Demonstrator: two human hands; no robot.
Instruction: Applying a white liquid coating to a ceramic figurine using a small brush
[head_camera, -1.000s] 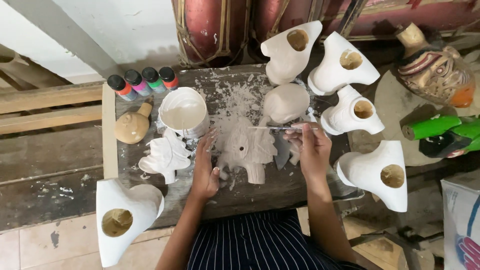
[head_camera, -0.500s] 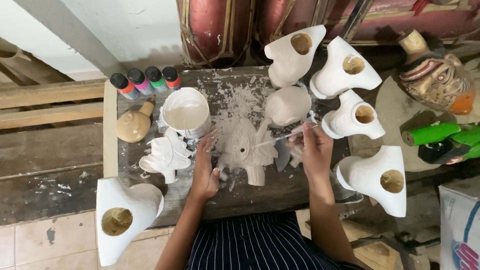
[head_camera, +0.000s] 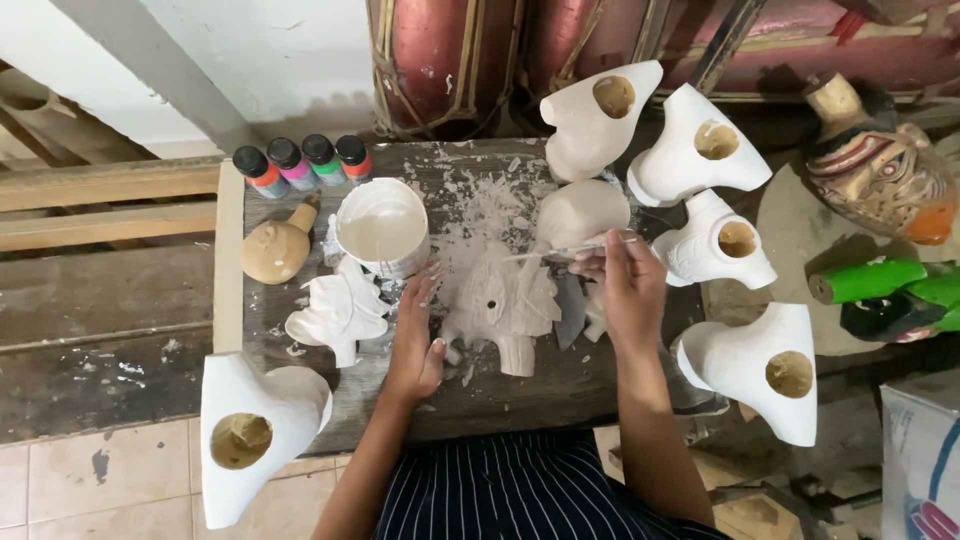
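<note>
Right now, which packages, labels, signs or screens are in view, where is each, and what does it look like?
Paint bottles: four in a row, table's far left corner, black caps, coloured bodies with small labels.
Box: lower right edge, white carton with blue and pink print, partly cut off.
No signs or screens.

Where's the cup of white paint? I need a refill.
In the head view, the white paint cup stands left of centre on the work board, just below the four small paint bottles.

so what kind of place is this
Most likely a small craft workshop for carved, painted figures. White-primed hollow pieces ring a paint-spattered wooden bench, four small paint bottles stand beside a bowl of white paint, and the right hand holds a thin brush.
</note>
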